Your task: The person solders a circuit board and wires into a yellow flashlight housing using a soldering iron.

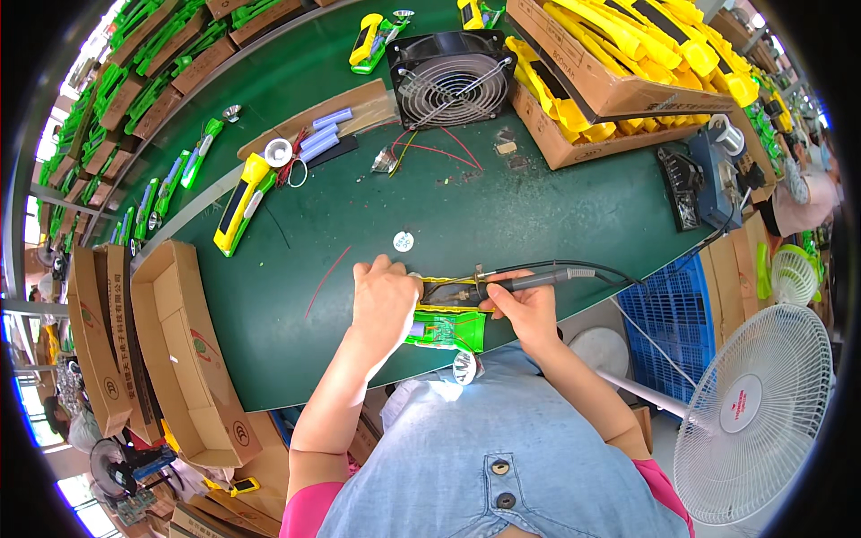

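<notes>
At the bench's near edge, my left hand (pixel 384 300) is closed on the left end of an opened flashlight housing. Its yellow half (pixel 459 308) lies above the green half (pixel 466 333), in which red wires and part of a blue battery cell (pixel 417 330) show. A shiny round reflector (pixel 465 368) sits just below, against my apron. My right hand (pixel 525 309) grips a soldering iron (pixel 549 279) by its dark handle, the front end over the yellow half's inside. Its very tip is too small to make out. A small white round LED board (pixel 404 241) lies beyond my left hand.
A black fan (pixel 453 81) stands at the back, beside cartons of yellow housings (pixel 619 99). Blue cells (pixel 319 142) and a yellow-green flashlight (pixel 242 206) lie left. A soldering station (pixel 713 184) stands right, above a blue crate (pixel 668 314) and white fan (pixel 752 412).
</notes>
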A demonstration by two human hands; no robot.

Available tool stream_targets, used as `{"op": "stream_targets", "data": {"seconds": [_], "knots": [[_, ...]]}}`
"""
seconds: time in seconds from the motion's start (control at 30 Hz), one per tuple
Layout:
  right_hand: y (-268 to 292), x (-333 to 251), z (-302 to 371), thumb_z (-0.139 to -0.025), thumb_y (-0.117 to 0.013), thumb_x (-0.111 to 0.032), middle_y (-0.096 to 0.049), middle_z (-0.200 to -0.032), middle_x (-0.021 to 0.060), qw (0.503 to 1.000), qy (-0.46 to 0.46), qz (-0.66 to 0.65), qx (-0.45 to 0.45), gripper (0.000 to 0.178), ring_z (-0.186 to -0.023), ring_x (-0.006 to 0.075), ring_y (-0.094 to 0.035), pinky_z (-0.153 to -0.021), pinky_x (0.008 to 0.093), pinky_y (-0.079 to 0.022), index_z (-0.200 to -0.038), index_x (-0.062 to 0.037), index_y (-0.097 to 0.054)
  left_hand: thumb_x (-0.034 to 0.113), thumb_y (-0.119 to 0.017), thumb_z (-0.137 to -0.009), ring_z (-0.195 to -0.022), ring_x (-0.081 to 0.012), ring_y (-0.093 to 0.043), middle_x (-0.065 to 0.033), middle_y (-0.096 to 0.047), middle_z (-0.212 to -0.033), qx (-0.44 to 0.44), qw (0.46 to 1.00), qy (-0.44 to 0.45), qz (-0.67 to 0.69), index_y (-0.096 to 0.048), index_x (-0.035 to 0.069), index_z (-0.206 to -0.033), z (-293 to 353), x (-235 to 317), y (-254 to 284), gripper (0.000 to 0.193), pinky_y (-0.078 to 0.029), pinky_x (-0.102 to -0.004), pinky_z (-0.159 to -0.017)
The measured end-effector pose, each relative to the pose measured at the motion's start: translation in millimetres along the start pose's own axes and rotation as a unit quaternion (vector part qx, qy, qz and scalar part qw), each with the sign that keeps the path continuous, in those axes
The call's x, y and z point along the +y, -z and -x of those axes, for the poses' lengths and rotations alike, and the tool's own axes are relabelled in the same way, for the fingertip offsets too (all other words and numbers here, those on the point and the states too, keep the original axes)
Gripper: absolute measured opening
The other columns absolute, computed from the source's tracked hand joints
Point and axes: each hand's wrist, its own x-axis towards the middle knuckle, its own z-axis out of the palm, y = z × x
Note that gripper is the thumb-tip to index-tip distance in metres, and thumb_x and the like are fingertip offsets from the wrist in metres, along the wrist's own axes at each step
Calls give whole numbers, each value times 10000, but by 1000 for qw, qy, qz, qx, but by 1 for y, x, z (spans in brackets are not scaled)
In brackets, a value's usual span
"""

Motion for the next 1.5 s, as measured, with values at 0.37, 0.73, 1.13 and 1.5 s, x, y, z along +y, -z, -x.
{"op": "stream_targets", "data": {"seconds": [0.37, 0.73, 1.13, 1.5], "knots": [[8, -3, 14, -821, -578, -16, -630, -808, 109, 995, 94, -26, 17, 168, -680, 163, -631, -522, 240, -483, -981, 28, -553, 99, -613, -647, -735, -211, -487, -33, -533, -621, -13, 1000, 3, -3, -627, 133, -586, -1, 1, 1, 71, -334, -350, -682], [46, -16, 31, -742, -674, -73, -649, -880, 85, 880, 315, 355, 12, 322, -943, 257, -604, -914, 435, -407, -1027, -22, -532, 70, -587, -640, -723, -203, -490, -28, -526, -617, 12, 1000, 4, -4, -614, 116, -622, 0, 5, 4, 56, -328, -348, -672], [53, -8, 20, -653, -737, -87, -593, -1099, 70, 859, 301, 411, -52, 548, -1137, 260, -497, -1032, 518, -240, -1125, -62, -461, 87, -602, -630, -748, -193, -489, -16, -514, -634, 20, 999, 9, -27, -643, 134, -636, 1, 9, 4, 63, -339, -352, -700], [52, -8, 19, -671, -730, -91, -612, -1084, 46, 866, 289, 404, -57, 544, -1113, 229, -518, -1043, 517, -221, -1138, -76, -452, 46, -671, -674, -804, -247, -511, -68, -537, -786, 168, 959, 13, 228, -658, 64, -725, 8, 30, 49, 56, -405, -347, -714]]}}
